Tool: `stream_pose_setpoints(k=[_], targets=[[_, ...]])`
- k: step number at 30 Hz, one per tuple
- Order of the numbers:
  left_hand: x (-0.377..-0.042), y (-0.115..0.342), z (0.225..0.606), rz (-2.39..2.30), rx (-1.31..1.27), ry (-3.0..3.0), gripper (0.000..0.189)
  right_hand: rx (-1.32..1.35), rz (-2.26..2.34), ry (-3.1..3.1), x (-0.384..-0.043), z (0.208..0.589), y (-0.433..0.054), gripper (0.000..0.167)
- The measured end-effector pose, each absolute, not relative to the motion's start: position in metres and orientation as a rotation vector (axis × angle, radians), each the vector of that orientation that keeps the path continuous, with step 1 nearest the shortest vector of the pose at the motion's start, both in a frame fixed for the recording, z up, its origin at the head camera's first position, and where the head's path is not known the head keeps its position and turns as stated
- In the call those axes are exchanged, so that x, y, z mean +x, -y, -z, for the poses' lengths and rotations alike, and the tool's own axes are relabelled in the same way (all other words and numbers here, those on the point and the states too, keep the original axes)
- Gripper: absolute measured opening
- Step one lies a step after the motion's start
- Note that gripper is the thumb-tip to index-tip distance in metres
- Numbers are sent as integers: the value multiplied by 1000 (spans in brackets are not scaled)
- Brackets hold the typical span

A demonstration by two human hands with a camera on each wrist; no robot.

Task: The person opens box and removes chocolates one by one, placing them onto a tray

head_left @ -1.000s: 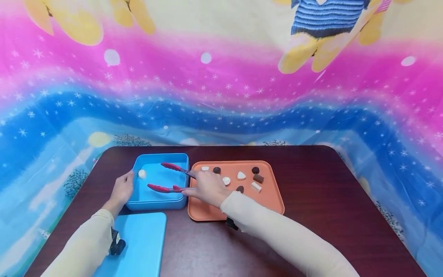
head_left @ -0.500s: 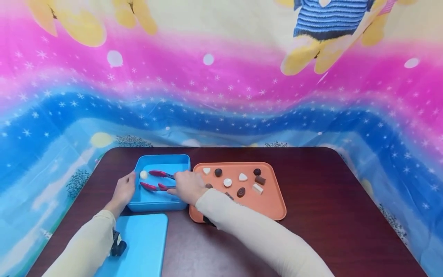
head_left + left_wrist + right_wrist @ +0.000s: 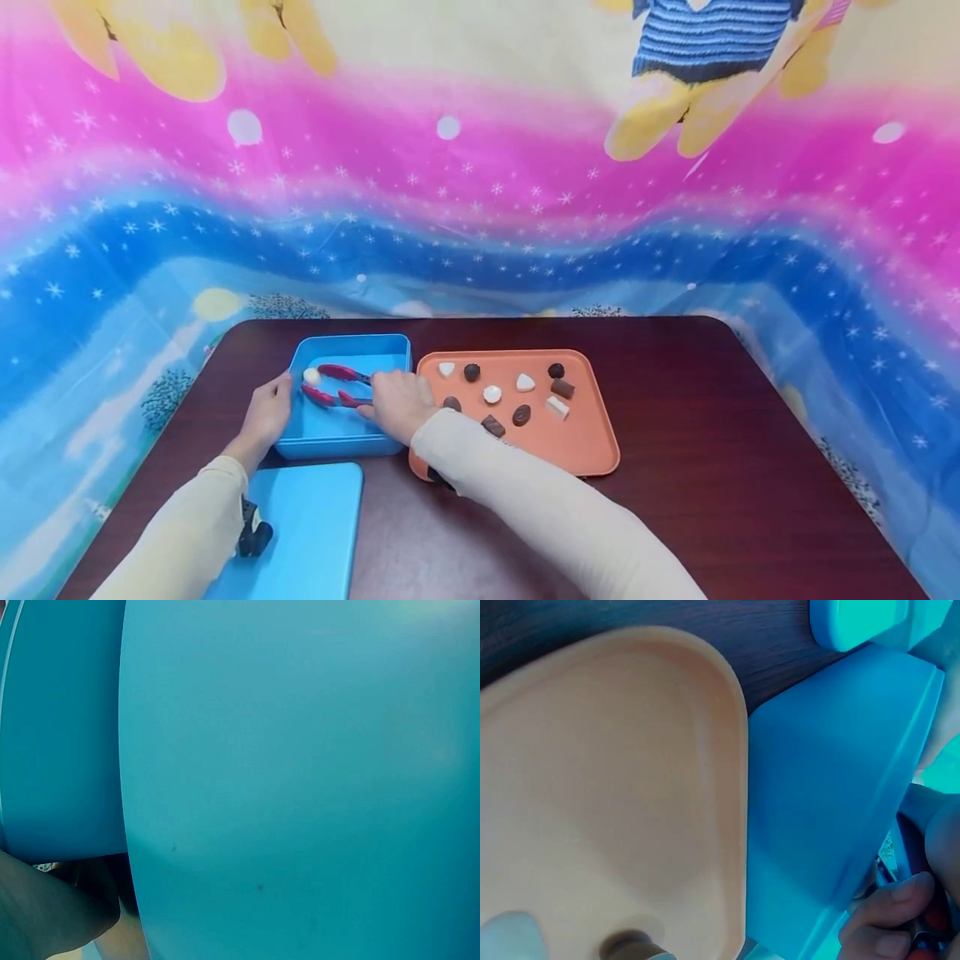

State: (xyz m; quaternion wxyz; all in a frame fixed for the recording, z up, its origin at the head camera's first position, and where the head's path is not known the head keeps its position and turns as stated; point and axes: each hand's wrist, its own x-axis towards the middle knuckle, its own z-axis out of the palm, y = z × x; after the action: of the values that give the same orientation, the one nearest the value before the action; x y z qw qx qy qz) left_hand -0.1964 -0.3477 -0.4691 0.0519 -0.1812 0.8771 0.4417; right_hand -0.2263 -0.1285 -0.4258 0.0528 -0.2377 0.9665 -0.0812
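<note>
My right hand (image 3: pixel 403 404) grips a pair of tongs (image 3: pixel 341 372) with red tips, reaching over the right wall of the blue box (image 3: pixel 352 447). Inside, near the left wall, a small round white chocolate-like piece (image 3: pixel 311 376) lies by the two tips; whether they touch it cannot be told. My left hand (image 3: pixel 264 412) holds the box's left side, thumb at the rim, its other fingers mostly hidden. In the right wrist view, the right hand's fingers (image 3: pixel 889 911) curl round the tongs' handles at the lower right.
An orange tray (image 3: pixel 577 450) right of the box carries several dark and white chocolate-like pieces (image 3: pixel 525 382). A flat blue lid (image 3: pixel 315 517) lies on the dark table (image 3: pixel 675 467) in front of the box. A printed cloth (image 3: pixel 480 208) hangs behind the table.
The right hand and tongs have moved left, deeper into the box, bringing the tips to the white piece. The tips have come closer together. The left hand stays on the box.
</note>
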Motion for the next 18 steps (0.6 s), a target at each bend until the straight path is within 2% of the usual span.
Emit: stream_pose_setpoints(k=[10, 18], targets=[[-197, 344, 468, -1364, -568, -2650, 67, -702, 281, -2985, -225, 433, 127, 36], [-196, 347, 470, -1359, -576, -2650, 67, -699, 486, -2900, -224, 435, 118, 42]])
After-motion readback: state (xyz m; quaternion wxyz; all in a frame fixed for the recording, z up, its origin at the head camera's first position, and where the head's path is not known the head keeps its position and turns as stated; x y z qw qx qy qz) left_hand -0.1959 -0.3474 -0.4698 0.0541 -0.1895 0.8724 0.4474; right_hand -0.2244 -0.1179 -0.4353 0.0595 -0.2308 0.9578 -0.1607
